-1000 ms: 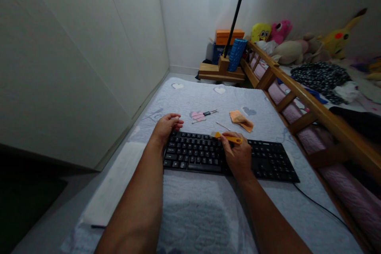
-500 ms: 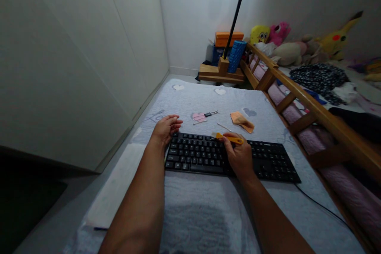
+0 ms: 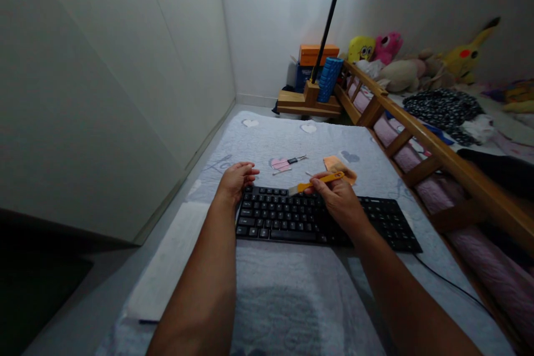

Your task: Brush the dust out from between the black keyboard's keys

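Note:
A black keyboard lies across the light blue bedspread. My right hand is closed on a yellow-handled brush, whose pale bristles point left over the top row of keys. At the keyboard's upper left corner rests my left hand, its fingers loosely curled and apart, with nothing seen in it. Beyond the keyboard are a metal-tipped tool with a black grip, a cotton swab and an orange cloth, partly behind the brush handle.
A wooden bed rail runs along the right, with plush toys behind it. A black pole on a wooden base stands beyond the far edge. White cabinets line the left. The keyboard's cable trails right.
The brush has tilted, its handle end rising and its bristles shifting left along the top row of keys. The keyboard's left end has shifted slightly right, and my left hand has moved slightly right.

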Motion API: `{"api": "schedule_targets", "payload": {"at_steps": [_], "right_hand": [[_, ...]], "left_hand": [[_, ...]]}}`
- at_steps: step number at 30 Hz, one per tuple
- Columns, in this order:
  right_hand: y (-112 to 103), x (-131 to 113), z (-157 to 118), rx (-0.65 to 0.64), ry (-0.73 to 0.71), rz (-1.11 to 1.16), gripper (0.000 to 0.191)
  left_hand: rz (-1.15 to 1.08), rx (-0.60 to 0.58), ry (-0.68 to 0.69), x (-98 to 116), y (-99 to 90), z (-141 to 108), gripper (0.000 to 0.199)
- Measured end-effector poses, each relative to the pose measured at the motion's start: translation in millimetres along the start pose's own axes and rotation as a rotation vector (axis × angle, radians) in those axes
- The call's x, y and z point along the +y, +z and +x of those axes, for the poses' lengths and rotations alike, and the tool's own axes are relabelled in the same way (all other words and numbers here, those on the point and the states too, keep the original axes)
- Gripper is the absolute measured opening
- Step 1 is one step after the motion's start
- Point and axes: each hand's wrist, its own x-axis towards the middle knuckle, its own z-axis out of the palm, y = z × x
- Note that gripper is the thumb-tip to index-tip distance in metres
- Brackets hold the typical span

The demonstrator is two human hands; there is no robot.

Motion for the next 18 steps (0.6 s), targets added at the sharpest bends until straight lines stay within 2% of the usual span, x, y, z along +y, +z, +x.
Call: {"api": "schedule_targets", "payload": {"at_steps": [4,10,14,18], "right_hand": [[26.9,-18.4,9.3,-0.108,-0.036,0.003,0.022],[70.1,-16.4,4.6,-0.081,-0.051,0.009,0.019],[77.4,-9.4,1.2,-0.058,-0.097,-0.111,0.019],[70.7,-2.4,2.8,0.011,-0.159,-0.293,0.023]], "left_hand": [[0.003,-0.007,0.002,0.2,0.1,0.4,0.011],[-0.011,-0.012,0.002,-1.4,0.1,2.1,0.009],[0.004,-0.017,0.009,-1.0,0.0,2.1,0.012],[-0.002,-0.015,0.009,-0.2,-0.4,1.1,0.011]]}}
